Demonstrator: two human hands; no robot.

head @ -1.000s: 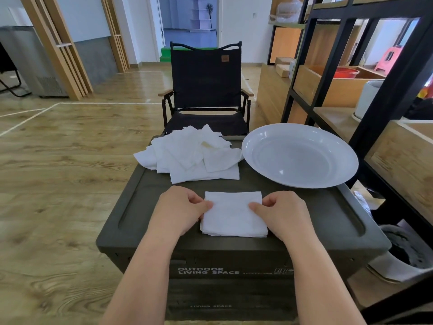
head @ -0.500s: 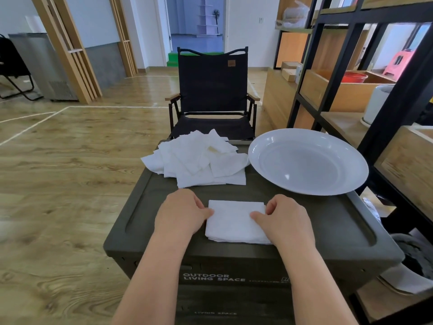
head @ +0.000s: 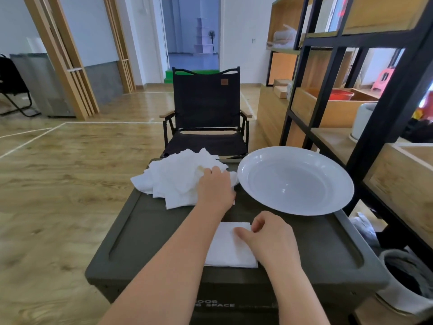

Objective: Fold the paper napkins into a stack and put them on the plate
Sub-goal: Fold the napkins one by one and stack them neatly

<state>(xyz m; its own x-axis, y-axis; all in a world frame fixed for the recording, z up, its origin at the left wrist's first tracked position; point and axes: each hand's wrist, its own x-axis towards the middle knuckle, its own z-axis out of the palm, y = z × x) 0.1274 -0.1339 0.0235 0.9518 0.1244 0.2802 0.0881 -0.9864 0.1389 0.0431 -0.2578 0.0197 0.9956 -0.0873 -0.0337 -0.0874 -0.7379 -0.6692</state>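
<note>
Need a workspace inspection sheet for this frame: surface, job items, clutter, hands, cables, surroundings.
Surface: dark green box lid, used as the table.
Job's things: loose napkin pile at the far left; folded napkin near the front edge; white plate at the far right, with no napkins on it.
Clutter: nothing seen.
Hands: left hand on the pile, grip unclear; right hand pressing on the folded napkin.
Cables: nothing seen.
Surroundings: black chair behind the box, shelf to the right, wooden floor.

It looks like an open-plan home or studio living space: wood-plank flooring (head: pixel 58 184) spreads around a black folding camp chair (head: pixel 206 113), with a black-framed wooden shelving unit (head: pixel 351 90) to its right and an open doorway (head: pixel 193 43) behind it.
</note>
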